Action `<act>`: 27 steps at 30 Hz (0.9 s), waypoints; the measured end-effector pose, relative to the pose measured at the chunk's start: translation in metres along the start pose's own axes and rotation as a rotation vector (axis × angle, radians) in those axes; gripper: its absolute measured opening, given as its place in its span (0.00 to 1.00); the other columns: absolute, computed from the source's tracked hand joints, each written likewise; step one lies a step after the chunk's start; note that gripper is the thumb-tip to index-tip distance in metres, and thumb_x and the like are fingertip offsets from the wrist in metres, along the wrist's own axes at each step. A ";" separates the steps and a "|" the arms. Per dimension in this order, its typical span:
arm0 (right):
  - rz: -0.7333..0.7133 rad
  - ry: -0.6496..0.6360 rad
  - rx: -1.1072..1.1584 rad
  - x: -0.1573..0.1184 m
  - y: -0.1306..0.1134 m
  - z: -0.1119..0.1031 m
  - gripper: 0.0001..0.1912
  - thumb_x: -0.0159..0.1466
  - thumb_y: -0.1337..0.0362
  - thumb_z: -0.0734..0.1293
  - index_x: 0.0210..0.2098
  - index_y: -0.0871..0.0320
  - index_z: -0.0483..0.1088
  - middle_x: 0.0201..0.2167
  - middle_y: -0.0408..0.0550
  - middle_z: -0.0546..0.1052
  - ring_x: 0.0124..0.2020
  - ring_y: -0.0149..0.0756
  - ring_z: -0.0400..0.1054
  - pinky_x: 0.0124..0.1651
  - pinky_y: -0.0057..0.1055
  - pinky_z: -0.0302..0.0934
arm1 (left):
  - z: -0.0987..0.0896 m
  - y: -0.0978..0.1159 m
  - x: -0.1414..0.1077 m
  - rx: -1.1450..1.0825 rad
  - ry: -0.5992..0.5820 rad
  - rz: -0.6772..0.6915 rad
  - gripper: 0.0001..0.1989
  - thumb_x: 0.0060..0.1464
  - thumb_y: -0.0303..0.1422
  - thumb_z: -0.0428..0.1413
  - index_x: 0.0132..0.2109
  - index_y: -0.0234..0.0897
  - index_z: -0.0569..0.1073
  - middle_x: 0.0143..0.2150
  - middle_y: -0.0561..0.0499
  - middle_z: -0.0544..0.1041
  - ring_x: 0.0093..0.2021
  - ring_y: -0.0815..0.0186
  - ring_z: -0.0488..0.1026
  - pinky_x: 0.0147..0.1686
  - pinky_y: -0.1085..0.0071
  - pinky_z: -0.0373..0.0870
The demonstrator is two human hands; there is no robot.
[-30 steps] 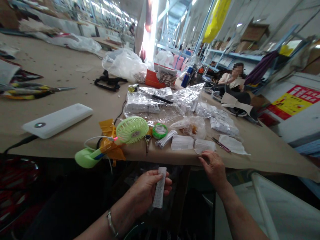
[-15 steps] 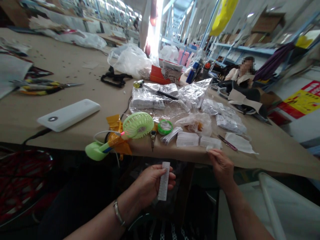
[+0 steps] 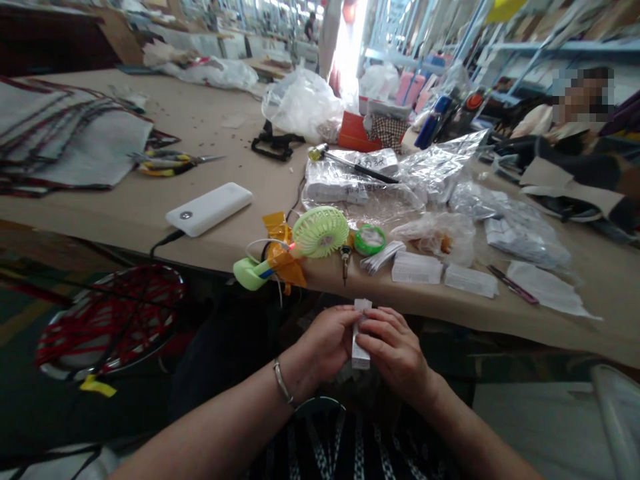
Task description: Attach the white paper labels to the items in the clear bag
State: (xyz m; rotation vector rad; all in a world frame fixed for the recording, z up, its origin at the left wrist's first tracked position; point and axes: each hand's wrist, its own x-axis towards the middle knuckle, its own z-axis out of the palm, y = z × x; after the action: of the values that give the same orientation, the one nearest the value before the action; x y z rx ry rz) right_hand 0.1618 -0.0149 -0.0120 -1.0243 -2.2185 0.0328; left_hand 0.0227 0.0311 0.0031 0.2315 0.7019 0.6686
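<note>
In front of the table edge, my left hand [image 3: 330, 339] grips a narrow white printed label [image 3: 361, 357] from its left side. The fingers of my right hand [image 3: 395, 343] close on the same label from the right, covering part of its face. Whether it is one label or a thin stack, I cannot tell. On the table just beyond lie a stack of white labels [image 3: 416, 268], a second stack of labels [image 3: 471, 281] and a fanned bundle of white strips [image 3: 383, 258]. A soldering-iron-like tool [image 3: 345, 262] points toward me at the edge.
A green handheld fan [image 3: 321, 231] is taped at the table edge, near a green tape roll [image 3: 369, 239]. A white power bank [image 3: 209, 209], pliers [image 3: 167, 162] and a hammer [image 3: 360, 169] lie farther off. A red-strapped round stool [image 3: 113, 320] stands lower left. Another person sits at right.
My right hand has come from the label stack at the right to the label in my left hand and closed on it. The view has turned left.
</note>
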 end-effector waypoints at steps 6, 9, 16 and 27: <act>-0.026 -0.048 -0.035 0.000 0.001 -0.002 0.09 0.63 0.71 0.61 0.40 0.56 0.70 0.39 0.47 0.75 0.52 0.38 0.63 0.56 0.41 0.55 | -0.002 0.001 -0.002 -0.020 0.018 0.013 0.03 0.42 0.20 0.54 0.26 0.27 0.72 0.24 0.49 0.74 0.22 0.72 0.69 0.22 0.78 0.61; -0.032 -0.056 -0.032 0.001 0.000 -0.002 0.08 0.62 0.72 0.61 0.39 0.58 0.70 0.39 0.49 0.75 0.53 0.39 0.62 0.56 0.41 0.55 | -0.001 0.001 -0.003 -0.033 0.001 0.027 0.02 0.44 0.23 0.56 0.27 0.27 0.73 0.25 0.48 0.74 0.23 0.73 0.69 0.22 0.78 0.61; 0.017 -0.030 0.110 -0.005 0.001 -0.001 0.12 0.60 0.67 0.65 0.45 0.57 0.68 0.42 0.50 0.74 0.53 0.43 0.61 0.55 0.43 0.57 | -0.002 -0.001 -0.005 0.042 -0.028 0.024 0.02 0.45 0.24 0.57 0.30 0.27 0.73 0.23 0.49 0.72 0.20 0.74 0.67 0.22 0.78 0.62; 0.938 0.029 0.935 0.014 0.013 -0.003 0.08 0.57 0.59 0.67 0.29 0.58 0.67 0.27 0.41 0.70 0.28 0.29 0.63 0.34 0.25 0.59 | 0.006 -0.001 -0.017 0.338 -0.030 -0.102 0.07 0.56 0.30 0.48 0.35 0.31 0.68 0.25 0.49 0.71 0.20 0.70 0.69 0.23 0.72 0.66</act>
State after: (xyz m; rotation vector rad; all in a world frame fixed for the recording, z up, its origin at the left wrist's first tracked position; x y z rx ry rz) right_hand 0.1659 0.0023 -0.0051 -1.3216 -1.2164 1.2972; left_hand 0.0170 0.0198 0.0159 0.5119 0.7906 0.4457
